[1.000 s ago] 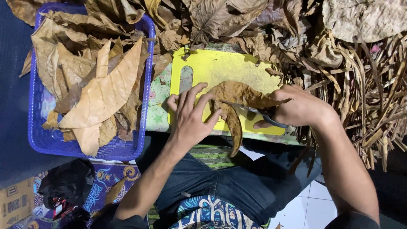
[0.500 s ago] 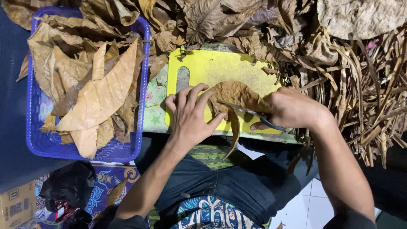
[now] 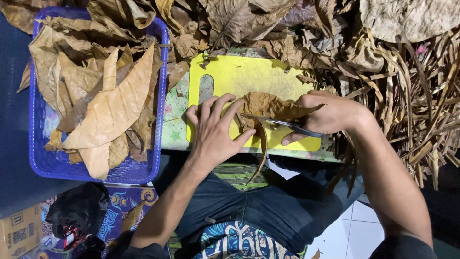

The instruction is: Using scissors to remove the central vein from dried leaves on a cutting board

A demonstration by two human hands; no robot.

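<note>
At the bottom of the frame the lap is seen, and the yellow board (image 3: 249,79) is laid across it at centre, so that a firm flat surface is given close to the body. On the board a dry brown leaf (image 3: 268,106) is spread, with its stem (image 3: 261,153) hung over the near edge toward the knees. The leaf is pinned at its left side by the left hand (image 3: 215,132), whose fingers (image 3: 218,108) are spread and pressed flat, apparently so that the brittle sheet is kept from sliding. At centre right a knife (image 3: 282,123) is gripped by the right hand (image 3: 326,115), the fingers curled shut round the handle, and the blade is laid across the leaf near the stem, pointed toward the left hand. At the left of the frame a blue basket (image 3: 36,144) is kept within reach, filled with flat tan leaves (image 3: 112,108), seemingly sorted ones. Along the top a heap of crumpled leaves (image 3: 230,24) is piled, and at the right a mass of bare stalks (image 3: 421,105) is gathered apart, beside the knife hand.
</note>
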